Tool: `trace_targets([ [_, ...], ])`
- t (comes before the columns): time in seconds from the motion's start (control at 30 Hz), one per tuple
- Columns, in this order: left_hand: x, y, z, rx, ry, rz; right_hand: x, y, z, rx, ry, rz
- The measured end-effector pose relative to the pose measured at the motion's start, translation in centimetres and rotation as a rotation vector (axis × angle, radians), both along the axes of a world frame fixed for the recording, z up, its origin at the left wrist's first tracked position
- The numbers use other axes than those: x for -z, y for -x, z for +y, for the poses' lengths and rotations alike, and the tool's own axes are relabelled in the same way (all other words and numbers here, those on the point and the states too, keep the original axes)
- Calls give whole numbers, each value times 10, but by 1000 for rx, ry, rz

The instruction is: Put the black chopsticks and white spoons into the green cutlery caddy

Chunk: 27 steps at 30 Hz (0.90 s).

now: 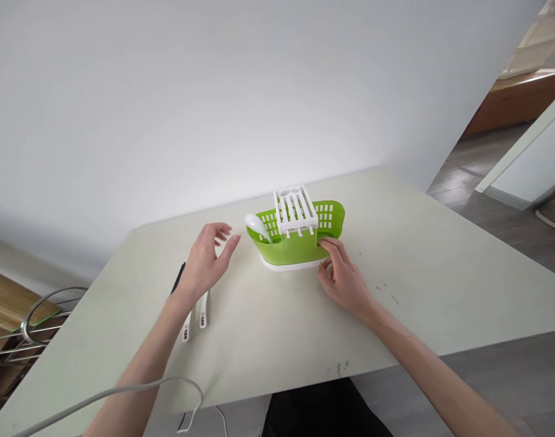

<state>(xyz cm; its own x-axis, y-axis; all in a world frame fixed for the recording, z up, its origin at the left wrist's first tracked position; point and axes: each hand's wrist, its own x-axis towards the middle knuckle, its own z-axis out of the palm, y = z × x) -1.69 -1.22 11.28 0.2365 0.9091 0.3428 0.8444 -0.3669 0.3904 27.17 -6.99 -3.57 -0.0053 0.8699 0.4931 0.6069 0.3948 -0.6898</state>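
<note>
Hands at the green plastic cutlery caddy on the pale table

Right hand touches the caddy's 4 o'clock wall, fingers bent, gripping nothing visibly. Left hand hovers open and empty at its 9 o'clock, above two white utensil handles. A white spoon stands inside.

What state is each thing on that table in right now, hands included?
Green basket: upright on the table, white slotted insert across its top.
White spoon: standing in the basket's left end.
Two white utensil handles: lying flat, partly under the left arm.
Black item: lying flat, mostly hidden.
Left hand: open, hovering, holding nothing.
Right hand: fingertips touching the basket's side.
</note>
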Motion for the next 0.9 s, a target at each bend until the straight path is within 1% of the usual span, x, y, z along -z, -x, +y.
trace_targets([
  [0.03, -1, -11, 1, 39, -36, -59, 0, 0, 0, 3, -1, -5],
  [0.1, 0, -27, 5, 109, -55, -100, 1, 0, 1, 6, -1, -8],
  [0.17, 3, -38, 8, 149, -23, -75, 0, 0, 1, 0, 0, -6],
  [0.23, 6, -43, 11, 153, 4, -20, -1, 0, 2, -5, -1, 1],
  [0.37, 13, -45, 20, 114, -1, 24, -4, 0, 2, -6, 5, 11],
  [0.53, 17, -43, 29, 104, 71, -61, -4, 0, 2, -11, 13, 16],
  [0.67, 18, -43, 30, 71, 102, -121, -2, 0, 2, -8, 6, 10],
  [0.9, 18, -45, 20, 106, -4, -194, -2, 0, 2, -11, 18, 12],
])
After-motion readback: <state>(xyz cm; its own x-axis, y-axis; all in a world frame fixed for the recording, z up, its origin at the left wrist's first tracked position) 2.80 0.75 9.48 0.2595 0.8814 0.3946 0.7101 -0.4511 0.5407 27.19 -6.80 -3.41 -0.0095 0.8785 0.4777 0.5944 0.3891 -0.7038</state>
